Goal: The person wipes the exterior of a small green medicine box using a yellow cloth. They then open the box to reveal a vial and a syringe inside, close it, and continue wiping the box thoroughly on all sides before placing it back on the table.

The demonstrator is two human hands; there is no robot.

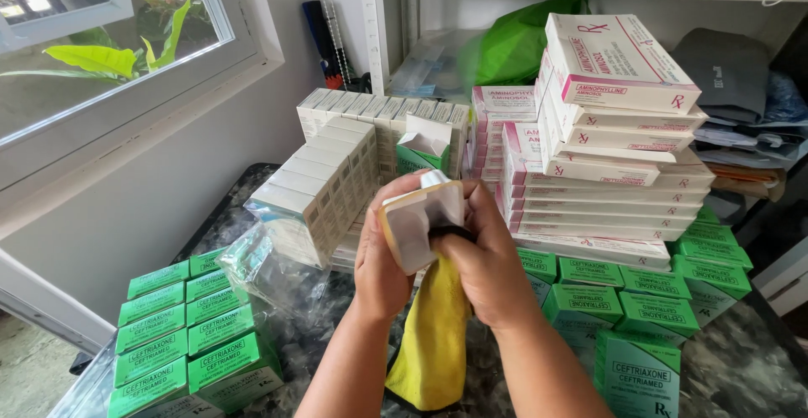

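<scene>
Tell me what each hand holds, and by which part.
Left hand grips the small white box by its side; right hand presses the yellow cloth against it.

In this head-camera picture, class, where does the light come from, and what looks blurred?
Head view: daylight enters through the window at upper left, lighting the stacked white-and-pink boxes evenly; the green bag behind is soft and slightly blurred; both hands, left hand and right hand, look fairly sharp.
</scene>
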